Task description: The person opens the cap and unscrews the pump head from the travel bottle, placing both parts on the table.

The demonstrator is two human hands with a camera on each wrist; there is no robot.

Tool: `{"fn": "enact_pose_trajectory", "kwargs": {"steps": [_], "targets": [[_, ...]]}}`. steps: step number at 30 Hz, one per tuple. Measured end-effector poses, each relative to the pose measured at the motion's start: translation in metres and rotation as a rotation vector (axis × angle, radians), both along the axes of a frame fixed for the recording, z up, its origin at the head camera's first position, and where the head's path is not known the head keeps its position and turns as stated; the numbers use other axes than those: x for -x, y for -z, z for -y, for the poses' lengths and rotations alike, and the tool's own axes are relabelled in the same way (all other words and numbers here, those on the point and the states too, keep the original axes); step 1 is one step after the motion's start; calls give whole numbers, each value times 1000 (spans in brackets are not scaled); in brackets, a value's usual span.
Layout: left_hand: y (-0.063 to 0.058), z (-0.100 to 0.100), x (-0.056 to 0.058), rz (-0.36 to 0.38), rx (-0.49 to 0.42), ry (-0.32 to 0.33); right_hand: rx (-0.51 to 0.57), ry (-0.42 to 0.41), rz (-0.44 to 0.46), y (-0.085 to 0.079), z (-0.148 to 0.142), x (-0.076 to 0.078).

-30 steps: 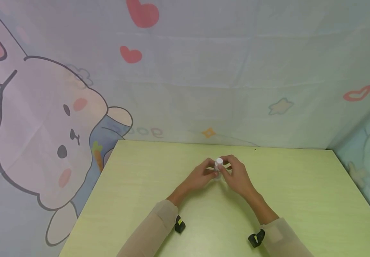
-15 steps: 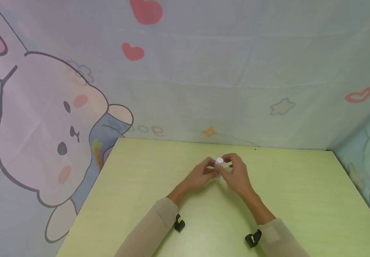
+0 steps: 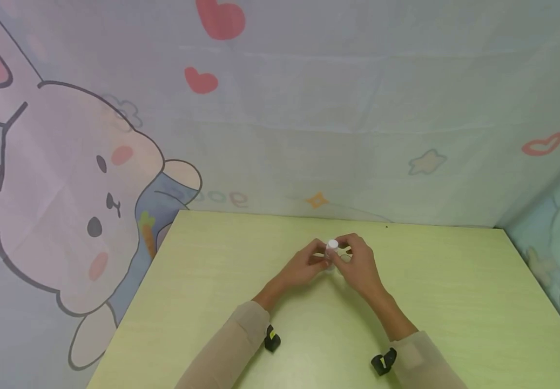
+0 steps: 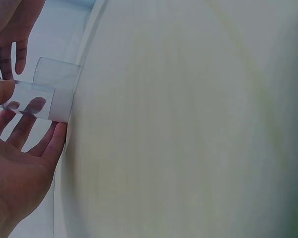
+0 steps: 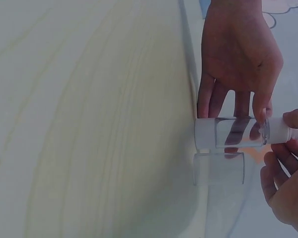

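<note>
A clear bottle [image 5: 238,132] with a white base and a white collar stands upright on the table. My left hand [image 3: 304,267] holds the bottle's body, fingers and thumb around it, as the left wrist view also shows. Over the top is my right hand [image 3: 359,267], pinching the white top [image 3: 332,245] between thumb and fingers. Those fingers partly hide the top's shape. Beside the bottle, a clear cylindrical cap [image 5: 219,168] stands on the table, apart from both hands. The left wrist view shows that cap [image 4: 57,74] just behind the bottle.
The pale yellow-green table [image 3: 454,302] reaches back to a cloth backdrop [image 3: 357,108] printed with hearts and a rabbit. Black wrist devices [image 3: 272,339] sit by both sleeve cuffs. The table's back edge runs a short way beyond the hands.
The head view has shifted slightly. My right hand has turned a little at the bottle's top, and the clear cap shows more plainly under it. The left hand keeps its hold.
</note>
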State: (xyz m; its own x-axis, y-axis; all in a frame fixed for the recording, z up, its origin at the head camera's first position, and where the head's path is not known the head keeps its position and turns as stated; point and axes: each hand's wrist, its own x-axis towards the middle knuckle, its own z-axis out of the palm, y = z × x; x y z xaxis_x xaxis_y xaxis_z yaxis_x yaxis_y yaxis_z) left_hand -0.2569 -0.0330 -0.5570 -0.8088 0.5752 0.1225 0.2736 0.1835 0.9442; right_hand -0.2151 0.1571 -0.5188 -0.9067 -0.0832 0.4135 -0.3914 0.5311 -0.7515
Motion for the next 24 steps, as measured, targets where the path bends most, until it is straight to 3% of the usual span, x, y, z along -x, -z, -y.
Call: {"fn": "enact_pose_trajectory", "kwargs": {"steps": [24], "targets": [[-2,0,-2,20,16,-7,-18,-44,7,-5,-1,-1]]}}
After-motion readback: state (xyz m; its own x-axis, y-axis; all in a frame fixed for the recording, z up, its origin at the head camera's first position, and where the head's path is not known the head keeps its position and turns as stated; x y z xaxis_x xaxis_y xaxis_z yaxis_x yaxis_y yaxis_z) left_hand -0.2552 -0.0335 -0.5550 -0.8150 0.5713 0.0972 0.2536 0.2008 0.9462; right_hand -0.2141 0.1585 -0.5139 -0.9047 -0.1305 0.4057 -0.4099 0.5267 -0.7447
